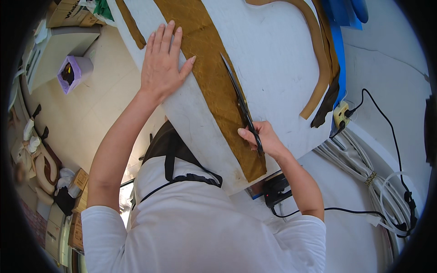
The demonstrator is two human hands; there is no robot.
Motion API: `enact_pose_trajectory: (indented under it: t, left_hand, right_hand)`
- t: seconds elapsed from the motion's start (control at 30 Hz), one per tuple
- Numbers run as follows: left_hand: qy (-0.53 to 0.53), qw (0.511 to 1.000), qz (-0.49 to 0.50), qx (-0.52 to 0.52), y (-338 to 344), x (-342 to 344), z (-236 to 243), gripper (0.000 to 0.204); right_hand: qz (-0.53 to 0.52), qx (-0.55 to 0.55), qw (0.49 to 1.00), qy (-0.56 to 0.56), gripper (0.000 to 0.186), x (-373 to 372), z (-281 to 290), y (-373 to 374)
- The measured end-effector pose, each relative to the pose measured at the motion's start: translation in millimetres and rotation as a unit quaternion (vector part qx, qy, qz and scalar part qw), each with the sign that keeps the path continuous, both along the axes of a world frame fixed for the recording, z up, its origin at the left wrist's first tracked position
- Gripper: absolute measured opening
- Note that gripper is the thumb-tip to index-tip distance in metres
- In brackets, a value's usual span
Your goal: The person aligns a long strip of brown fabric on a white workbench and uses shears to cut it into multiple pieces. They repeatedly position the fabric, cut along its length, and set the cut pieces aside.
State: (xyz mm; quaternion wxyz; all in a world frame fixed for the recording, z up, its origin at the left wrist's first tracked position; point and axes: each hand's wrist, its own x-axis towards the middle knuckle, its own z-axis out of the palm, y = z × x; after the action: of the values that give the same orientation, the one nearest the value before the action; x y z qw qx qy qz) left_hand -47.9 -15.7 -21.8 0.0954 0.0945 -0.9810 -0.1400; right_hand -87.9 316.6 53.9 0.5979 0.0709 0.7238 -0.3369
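Shirt (200, 236), right fingers (263, 127) curled round scissors (243, 103)

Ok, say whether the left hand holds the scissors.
No, the right hand grips the scissors; the left hand lies open, partly on the wide brown strip.

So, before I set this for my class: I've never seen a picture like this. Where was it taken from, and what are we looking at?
There is no machine here, only one person's bare hands. The camera is worn on the head, looking down, and its fisheye lens bends straight edges. Picture left is the person's own left.

On the white work surface lies a long brown strip, with a narrow brown strip to its left and a curved tan strip to its right. The left hand lies flat across the long strip's left edge; the right hand holds dark scissors along its right side.
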Motion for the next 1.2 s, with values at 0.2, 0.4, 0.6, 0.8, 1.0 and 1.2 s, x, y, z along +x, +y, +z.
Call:
enact_pose_trajectory:
  t: [0.2,0.4,0.6,0.8,1.0,1.2]
  left_hand:
    - [-0.019,1.0,0.005,0.014,2,0,3,0.072]
    - [-0.021,1.0,0.005,0.015,-1,-1,4,0.073]
    - [-0.035,0.999,0.008,0.039,-2,-1,6,0.073]
    - [-0.032,0.998,0.005,0.049,-2,-1,5,0.074]
    - [-0.034,0.998,0.0,0.056,-3,-2,5,0.074]
    - [-0.045,0.997,0.002,0.069,-3,-2,7,0.076]
  right_hand:
    - [-0.029,-0.011,0.999,-0.015,0.05,-3,-1,-3]
    - [-0.006,0.006,1.0,0.016,0.051,-17,3,-32]
    - [-0.018,0.005,1.0,0.015,0.052,-16,-1,-31]
    - [-0.015,0.001,1.0,0.002,0.051,-27,5,-42]
    - [-0.009,0.006,1.0,0.03,0.052,-34,0,-63]
    - [-0.005,0.006,1.0,0.016,0.052,-36,0,-59]
